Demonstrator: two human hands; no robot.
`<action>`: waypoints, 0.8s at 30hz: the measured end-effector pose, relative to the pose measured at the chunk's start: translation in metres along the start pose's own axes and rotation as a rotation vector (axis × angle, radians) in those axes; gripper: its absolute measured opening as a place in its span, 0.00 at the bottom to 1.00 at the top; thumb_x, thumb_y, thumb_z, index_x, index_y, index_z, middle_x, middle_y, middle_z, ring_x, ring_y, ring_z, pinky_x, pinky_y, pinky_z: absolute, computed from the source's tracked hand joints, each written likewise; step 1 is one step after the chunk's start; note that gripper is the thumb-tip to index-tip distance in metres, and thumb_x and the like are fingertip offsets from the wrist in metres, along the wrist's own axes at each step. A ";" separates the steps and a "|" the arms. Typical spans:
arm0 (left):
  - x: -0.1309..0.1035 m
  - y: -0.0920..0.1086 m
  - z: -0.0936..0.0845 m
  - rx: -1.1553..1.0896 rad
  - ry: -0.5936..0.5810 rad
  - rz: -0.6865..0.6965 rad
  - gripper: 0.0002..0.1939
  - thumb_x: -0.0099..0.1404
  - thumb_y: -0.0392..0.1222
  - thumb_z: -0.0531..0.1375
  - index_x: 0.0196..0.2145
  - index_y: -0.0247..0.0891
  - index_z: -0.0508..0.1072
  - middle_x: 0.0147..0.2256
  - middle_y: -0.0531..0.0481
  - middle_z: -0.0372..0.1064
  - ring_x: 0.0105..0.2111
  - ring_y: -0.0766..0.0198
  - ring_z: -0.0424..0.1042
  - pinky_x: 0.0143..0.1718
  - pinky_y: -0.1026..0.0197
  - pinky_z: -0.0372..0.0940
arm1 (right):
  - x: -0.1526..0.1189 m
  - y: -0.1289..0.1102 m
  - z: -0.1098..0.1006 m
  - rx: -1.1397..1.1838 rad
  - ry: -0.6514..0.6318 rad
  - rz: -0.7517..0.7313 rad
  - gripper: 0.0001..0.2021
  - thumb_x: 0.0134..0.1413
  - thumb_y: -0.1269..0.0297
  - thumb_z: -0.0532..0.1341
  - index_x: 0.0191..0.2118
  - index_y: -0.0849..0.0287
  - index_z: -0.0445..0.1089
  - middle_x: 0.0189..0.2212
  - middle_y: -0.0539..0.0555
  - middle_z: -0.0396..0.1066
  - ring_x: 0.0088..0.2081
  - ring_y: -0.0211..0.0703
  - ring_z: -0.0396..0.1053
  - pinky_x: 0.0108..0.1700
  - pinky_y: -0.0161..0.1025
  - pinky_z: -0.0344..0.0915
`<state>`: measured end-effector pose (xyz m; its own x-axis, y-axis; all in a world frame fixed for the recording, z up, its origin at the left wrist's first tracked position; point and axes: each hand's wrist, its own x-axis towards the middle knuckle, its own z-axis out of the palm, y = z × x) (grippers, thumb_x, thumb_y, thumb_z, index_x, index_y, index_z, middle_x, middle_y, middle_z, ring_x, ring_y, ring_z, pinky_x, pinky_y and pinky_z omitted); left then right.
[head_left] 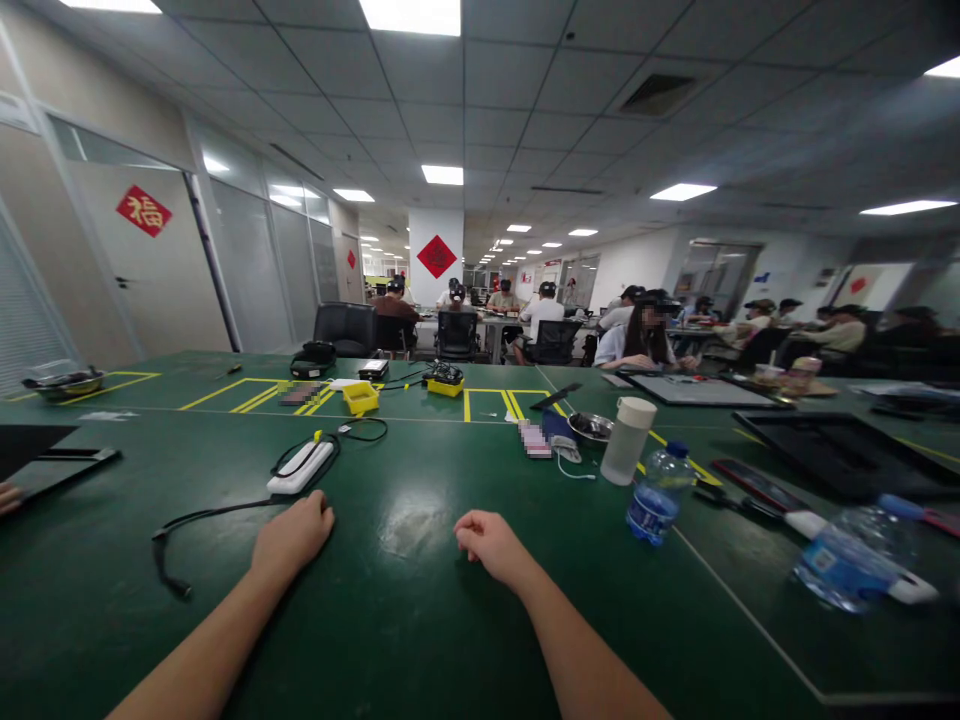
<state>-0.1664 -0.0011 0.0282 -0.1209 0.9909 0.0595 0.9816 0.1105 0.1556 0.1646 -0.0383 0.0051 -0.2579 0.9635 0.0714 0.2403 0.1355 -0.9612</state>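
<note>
My left hand [294, 530] rests on the green table [405, 640] with its fingers curled into a loose fist; no object shows in it. Just beyond it lies a white power bank [303, 468] with a black cable [217, 513] that passes close to the hand and trails left. To the right, my right hand [491, 545] is also on the tabletop, fingers curled in and nothing visible in them. A pale patch of glare lies between the two hands.
Right of my hands stand a frosted bottle [628, 440], a blue-capped water bottle [660, 495] and a tilted water bottle [855, 555]. Farther back are a metal bowl [591, 428] and a yellow bin [361, 398]. Someone's hand [9, 497] shows at the left edge; a person [645, 335] sits opposite.
</note>
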 end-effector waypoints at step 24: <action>-0.002 0.001 0.000 -0.056 0.027 0.024 0.17 0.63 0.52 0.45 0.38 0.39 0.66 0.40 0.37 0.72 0.39 0.46 0.72 0.37 0.49 0.63 | 0.005 -0.006 -0.003 0.015 0.020 0.014 0.08 0.47 0.65 0.57 0.33 0.62 0.69 0.22 0.48 0.68 0.19 0.32 0.62 0.24 0.32 0.59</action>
<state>-0.1653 -0.0032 0.0278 -0.1025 0.9907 0.0900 0.9745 0.0819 0.2091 0.1645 -0.0341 0.0116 -0.2360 0.9697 0.0631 0.2301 0.1188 -0.9659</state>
